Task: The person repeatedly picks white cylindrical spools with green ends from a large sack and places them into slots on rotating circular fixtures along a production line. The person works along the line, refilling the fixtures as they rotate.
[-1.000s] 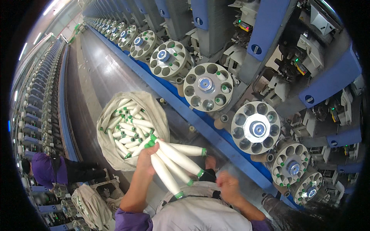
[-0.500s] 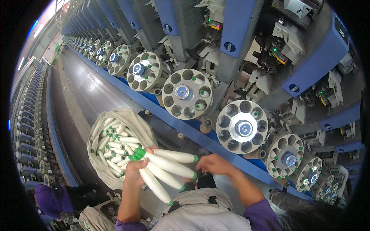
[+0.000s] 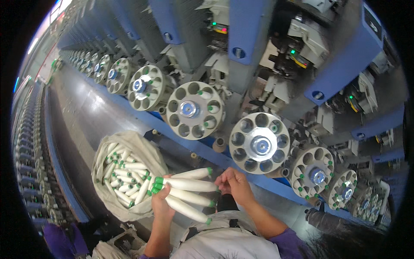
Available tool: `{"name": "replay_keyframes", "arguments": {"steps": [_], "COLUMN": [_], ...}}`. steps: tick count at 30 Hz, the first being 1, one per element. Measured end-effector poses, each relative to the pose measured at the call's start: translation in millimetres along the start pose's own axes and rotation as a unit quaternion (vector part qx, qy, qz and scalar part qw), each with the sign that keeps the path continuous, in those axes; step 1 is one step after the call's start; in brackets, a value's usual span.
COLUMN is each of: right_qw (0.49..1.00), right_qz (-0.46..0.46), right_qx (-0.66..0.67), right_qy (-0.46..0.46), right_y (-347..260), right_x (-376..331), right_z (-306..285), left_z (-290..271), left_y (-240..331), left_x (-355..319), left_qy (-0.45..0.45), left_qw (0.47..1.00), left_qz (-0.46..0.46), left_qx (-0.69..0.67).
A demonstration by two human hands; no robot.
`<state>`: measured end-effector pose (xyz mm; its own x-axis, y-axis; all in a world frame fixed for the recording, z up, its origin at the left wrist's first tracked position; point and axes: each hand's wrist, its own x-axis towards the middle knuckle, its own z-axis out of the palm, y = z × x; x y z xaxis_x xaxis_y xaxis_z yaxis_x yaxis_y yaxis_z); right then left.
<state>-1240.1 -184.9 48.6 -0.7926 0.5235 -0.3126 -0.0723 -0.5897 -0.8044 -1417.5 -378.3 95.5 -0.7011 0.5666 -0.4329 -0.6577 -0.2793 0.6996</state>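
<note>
My left hand [image 3: 164,200] is wrapped round the green ends of several white yarn bobbins [image 3: 189,184], which fan out to the right above my lap. At the far tip of one of them, my right hand [image 3: 235,185] has its thumb and fingers pinched together. Those fingers cover that bobbin's tip, and whatever they pinch is too small to make out. Just left of my left hand stands a beige cloth sack [image 3: 100,190], wide at the mouth, with many loose white bobbins [image 3: 127,177] with green ends lying in it.
Ahead, a row of round bobbin magazines [image 3: 260,143] runs along a blue machine rail [image 3: 207,149]; some pockets hold bobbins. Blue and grey winding units [image 3: 243,39] rise behind them. Another machine row [image 3: 32,151] lines the far left. A person in purple [image 3: 64,241] is at the lower left.
The view has shifted slightly. My right hand has closed in on one bobbin's tip, its fingers now pinched. The left hand keeps its hold on the bunch, which has turned a little flatter.
</note>
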Motion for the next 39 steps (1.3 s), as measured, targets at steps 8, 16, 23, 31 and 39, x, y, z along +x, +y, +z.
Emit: {"name": "replay_keyframes", "arguments": {"steps": [8, 16, 23, 31, 39], "right_qw": [0.701, 0.509, 0.412, 0.683, 0.588], "right_qz": [-0.345, -0.311, -0.201, -0.207, -0.052], "right_qx": [-0.611, -0.799, -0.857, -0.694, -0.806], "right_qy": [0.130, -0.078, -0.236, 0.095, 0.034], "right_y": [-126, -93, -105, -130, -118], "right_x": [36, 60, 55, 61, 138], "right_z": [-90, -146, -153, -147, -110], "left_z": [37, 80, 101, 99, 91], "left_y": [-66, -149, -199, -155, -89], "left_x": [7, 30, 46, 47, 42], "left_qy": [0.056, 0.012, -0.056, -0.125, -0.017], "left_qw": [0.997, 0.997, 0.923, 0.943, 0.982], "left_qz": [-0.041, -0.004, 0.121, 0.081, -0.001], "left_qx": [0.045, 0.070, 0.361, 0.299, 0.187]}}
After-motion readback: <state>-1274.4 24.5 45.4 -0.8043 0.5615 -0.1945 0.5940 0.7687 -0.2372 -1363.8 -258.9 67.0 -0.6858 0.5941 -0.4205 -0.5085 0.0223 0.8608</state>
